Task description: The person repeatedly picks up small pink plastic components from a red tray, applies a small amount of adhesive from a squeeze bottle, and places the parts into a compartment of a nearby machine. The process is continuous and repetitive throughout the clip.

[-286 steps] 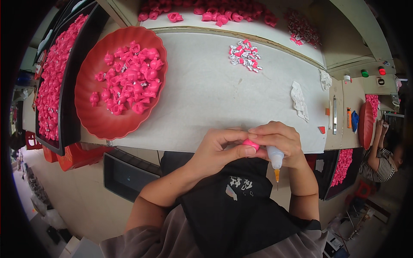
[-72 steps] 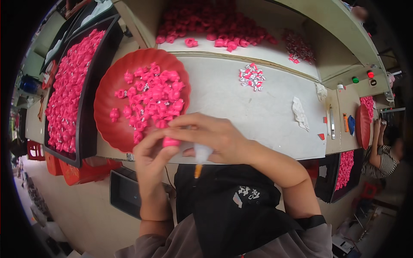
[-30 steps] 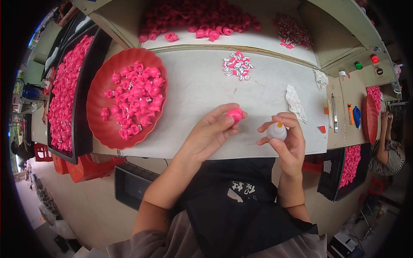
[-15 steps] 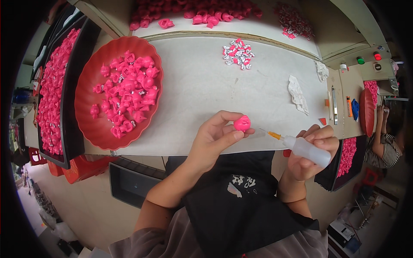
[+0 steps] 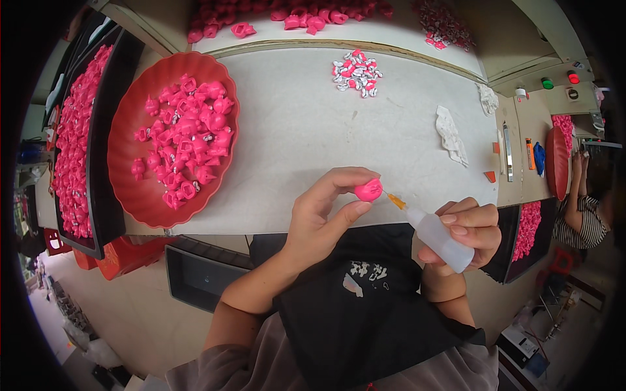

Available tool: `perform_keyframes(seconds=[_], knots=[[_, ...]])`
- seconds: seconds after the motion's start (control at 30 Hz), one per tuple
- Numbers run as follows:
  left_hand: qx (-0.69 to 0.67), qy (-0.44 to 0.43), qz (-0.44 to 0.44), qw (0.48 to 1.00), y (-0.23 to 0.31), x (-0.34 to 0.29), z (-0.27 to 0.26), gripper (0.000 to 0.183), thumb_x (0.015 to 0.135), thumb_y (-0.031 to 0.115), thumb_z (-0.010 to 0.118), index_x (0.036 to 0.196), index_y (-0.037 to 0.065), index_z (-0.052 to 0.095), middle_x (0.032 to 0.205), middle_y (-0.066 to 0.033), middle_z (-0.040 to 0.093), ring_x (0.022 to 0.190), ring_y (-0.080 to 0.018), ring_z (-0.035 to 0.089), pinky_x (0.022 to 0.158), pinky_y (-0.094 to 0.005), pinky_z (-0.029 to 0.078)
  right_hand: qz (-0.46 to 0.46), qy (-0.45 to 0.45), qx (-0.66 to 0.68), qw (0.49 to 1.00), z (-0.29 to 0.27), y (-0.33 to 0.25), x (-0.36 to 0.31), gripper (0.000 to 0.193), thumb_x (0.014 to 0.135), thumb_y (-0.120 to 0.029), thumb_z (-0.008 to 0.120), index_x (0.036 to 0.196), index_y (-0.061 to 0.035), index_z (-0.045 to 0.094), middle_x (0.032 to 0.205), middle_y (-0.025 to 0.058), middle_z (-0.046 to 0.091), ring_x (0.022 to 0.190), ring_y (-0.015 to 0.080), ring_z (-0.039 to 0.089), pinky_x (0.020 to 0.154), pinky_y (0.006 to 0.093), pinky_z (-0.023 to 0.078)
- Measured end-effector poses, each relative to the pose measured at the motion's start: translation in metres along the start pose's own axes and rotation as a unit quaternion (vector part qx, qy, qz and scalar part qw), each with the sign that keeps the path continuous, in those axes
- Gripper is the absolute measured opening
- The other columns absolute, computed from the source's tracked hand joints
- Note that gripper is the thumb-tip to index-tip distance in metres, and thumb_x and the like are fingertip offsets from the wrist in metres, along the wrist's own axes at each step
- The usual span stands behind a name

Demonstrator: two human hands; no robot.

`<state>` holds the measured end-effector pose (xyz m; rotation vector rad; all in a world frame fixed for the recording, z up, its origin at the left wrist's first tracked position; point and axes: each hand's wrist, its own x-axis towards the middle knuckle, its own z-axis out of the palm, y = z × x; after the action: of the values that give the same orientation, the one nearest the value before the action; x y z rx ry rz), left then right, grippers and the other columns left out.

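Observation:
Between the thumb and fingers of my left hand [image 5: 324, 212] is a small round pink plastic part [image 5: 369, 189], held above the front of the worktable. My right hand [image 5: 468, 231] grips a translucent squeeze bottle [image 5: 441, 241], tilted so its orange needle tip [image 5: 396, 201] points up and left at the part. The thin needle reaches the part's right side; whether it touches cannot be made out. Farther back on the white table surface [image 5: 293, 130] lies a pile of small white-and-pink pieces [image 5: 357, 73]. A red scalloped bowl [image 5: 127, 169] at the left contains many pink parts.
Left of the bowl stands a black tray [image 5: 101, 176] heaped with pink parts. More pink parts [image 5: 306, 18] lie on the shelf behind. A crumpled white cloth [image 5: 450, 135] rests at right. Beyond it, a co-worker in a striped top [image 5: 590, 221] sits at another station.
My right hand has brought the bottle left, and its needle now meets or nearly meets the pink part. My left hand has turned the part slightly.

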<state>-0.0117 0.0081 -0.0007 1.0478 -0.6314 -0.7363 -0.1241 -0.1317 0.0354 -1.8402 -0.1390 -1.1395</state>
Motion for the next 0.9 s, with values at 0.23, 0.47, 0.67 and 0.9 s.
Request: perform_keyframes(seconds=[0.23, 0.47, 0.67, 0.9], knots=[[0.063, -0.001, 0.042, 0.997, -0.0050, 0.0004, -0.0029, 0.024, 0.081, -0.002, 0.054, 0.105, -0.001, 0.050, 0.114, -0.0154, 0.050, 0.103, -0.0193, 0.049, 0.090, -0.0327, 0.038, 0.005, -0.025, -0.025, 0.999, -0.0007, -0.0051, 0.0014, 0.043, 0.060, -0.019, 0.081, 0.085, -0.0038, 0.050, 0.079, 0.0079, 0.050, 0.061, 0.0124, 0.049, 0.048, 0.0201, 0.042], [0.021, 0.013, 0.023, 0.999, -0.0052, 0.0008, 0.0027, 0.021, 0.080, 0.000, 0.056, 0.102, 0.000, 0.055, 0.109, -0.0124, 0.055, 0.100, -0.0195, 0.052, 0.087, -0.0298, 0.040, 0.024, -0.012, 0.001, 1.000, -0.0010, -0.0046, 0.0013, 0.044, 0.059, -0.019, 0.082, 0.085, -0.0043, 0.049, 0.079, 0.0074, 0.049, 0.059, 0.0120, 0.047, 0.048, 0.0208, 0.042], [0.019, 0.012, 0.013, 1.000, -0.0051, 0.0010, 0.0016, 0.021, 0.080, 0.000, 0.057, 0.101, 0.000, 0.055, 0.109, -0.0122, 0.056, 0.099, -0.0187, 0.053, 0.086, -0.0292, 0.040, 0.043, -0.039, 0.020, 0.998, -0.0061, -0.0050, 0.0017, 0.051, 0.053, -0.012, 0.085, 0.091, -0.0076, 0.051, 0.088, 0.0081, 0.053, 0.063, 0.0141, 0.054, 0.054, 0.0228, 0.047], [0.039, 0.004, 0.018, 0.999, -0.0058, 0.0010, 0.0008, 0.020, 0.080, 0.000, 0.056, 0.100, 0.000, 0.055, 0.109, -0.0119, 0.056, 0.101, -0.0188, 0.052, 0.087, -0.0292, 0.040, 0.058, -0.060, 0.016, 0.996, -0.0084, -0.0077, 0.0026, 0.050, 0.054, -0.011, 0.085, 0.090, -0.0068, 0.051, 0.086, 0.0083, 0.053, 0.064, 0.0152, 0.054, 0.055, 0.0238, 0.045]])
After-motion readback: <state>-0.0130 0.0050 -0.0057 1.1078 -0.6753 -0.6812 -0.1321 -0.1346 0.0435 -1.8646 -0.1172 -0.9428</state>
